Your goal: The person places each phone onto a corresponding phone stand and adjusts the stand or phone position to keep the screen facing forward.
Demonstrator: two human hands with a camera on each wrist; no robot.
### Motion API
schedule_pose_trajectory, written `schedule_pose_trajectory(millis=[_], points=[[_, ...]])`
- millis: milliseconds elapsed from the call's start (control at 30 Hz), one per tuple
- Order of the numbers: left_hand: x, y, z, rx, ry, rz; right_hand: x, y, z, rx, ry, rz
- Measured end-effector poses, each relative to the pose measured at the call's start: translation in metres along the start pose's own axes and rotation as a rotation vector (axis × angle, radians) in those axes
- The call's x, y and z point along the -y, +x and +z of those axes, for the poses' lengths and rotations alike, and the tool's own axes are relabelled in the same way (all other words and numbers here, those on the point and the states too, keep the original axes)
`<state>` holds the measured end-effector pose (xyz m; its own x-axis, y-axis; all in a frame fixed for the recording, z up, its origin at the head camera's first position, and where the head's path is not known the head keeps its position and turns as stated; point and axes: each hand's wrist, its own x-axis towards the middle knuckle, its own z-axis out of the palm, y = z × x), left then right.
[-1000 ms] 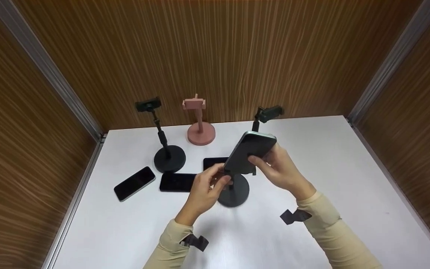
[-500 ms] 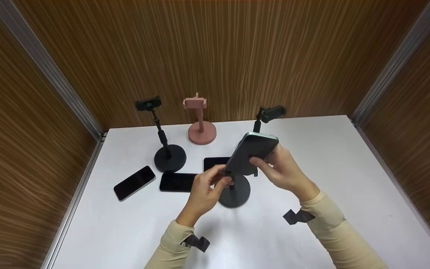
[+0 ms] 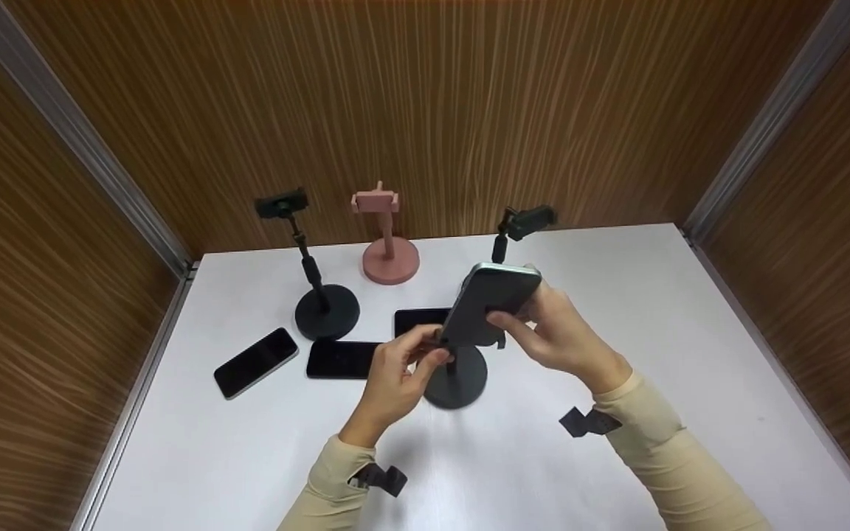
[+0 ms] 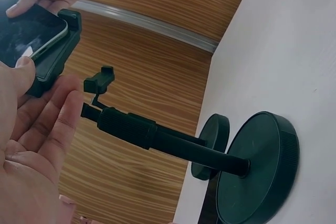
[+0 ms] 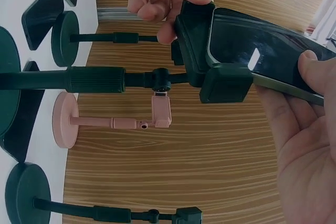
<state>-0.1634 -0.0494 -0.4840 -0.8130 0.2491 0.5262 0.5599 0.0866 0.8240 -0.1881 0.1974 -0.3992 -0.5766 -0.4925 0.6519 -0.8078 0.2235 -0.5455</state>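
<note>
Little differs from half a second ago: the whole head view slips slightly sideways, stands and table together, while both hands keep nearly the same pose. The right hand [image 3: 561,339] grips the phone [image 3: 488,302], thumb across its dark face and fingers beneath. The left hand [image 3: 399,376] pinches the end of the clamp [image 5: 193,51] between thumb and fingers. The phone is raised and tilted above the near stand [image 3: 463,385], one end lying against the clamp; whether the clamp holds it firmly I cannot tell.

White surface runs broadly from the right hand to the table's [image 3: 661,317] right side. On the other side, the left phone [image 3: 255,363], middle phone [image 3: 342,360] and back phone [image 3: 420,319] lie flat around the round bases. The left black stand [image 3: 327,312], pink stand [image 3: 391,263] and right black stand [image 3: 532,223] stand farther back, before the striped, wood-look wall [image 3: 425,110]. The near stand's pole has a ribbed collar [image 5: 97,80]; the phone has a pale, rounded rim.
</note>
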Motion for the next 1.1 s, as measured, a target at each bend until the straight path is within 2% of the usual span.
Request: schedule_pose_trajectory(millis=[300,633,767,933,1100], points=[[0.002,0.000,-0.005,-0.009,0.045,0.025,0.001,0.002,-0.001,0.083,-0.016,0.019],[0.003,0.001,0.001,0.002,-0.006,0.011,0.010,0.006,-0.007,0.052,-0.043,0.067],[0.002,0.001,0.003,-0.018,-0.015,0.020,0.015,0.009,-0.010,0.034,-0.062,0.040],[0.003,0.001,0.006,-0.046,0.002,0.037,0.018,0.011,-0.014,0.004,-0.090,-0.036],[0.005,0.000,0.008,-0.069,0.011,0.039,0.017,0.013,-0.016,0.005,-0.102,-0.087]])
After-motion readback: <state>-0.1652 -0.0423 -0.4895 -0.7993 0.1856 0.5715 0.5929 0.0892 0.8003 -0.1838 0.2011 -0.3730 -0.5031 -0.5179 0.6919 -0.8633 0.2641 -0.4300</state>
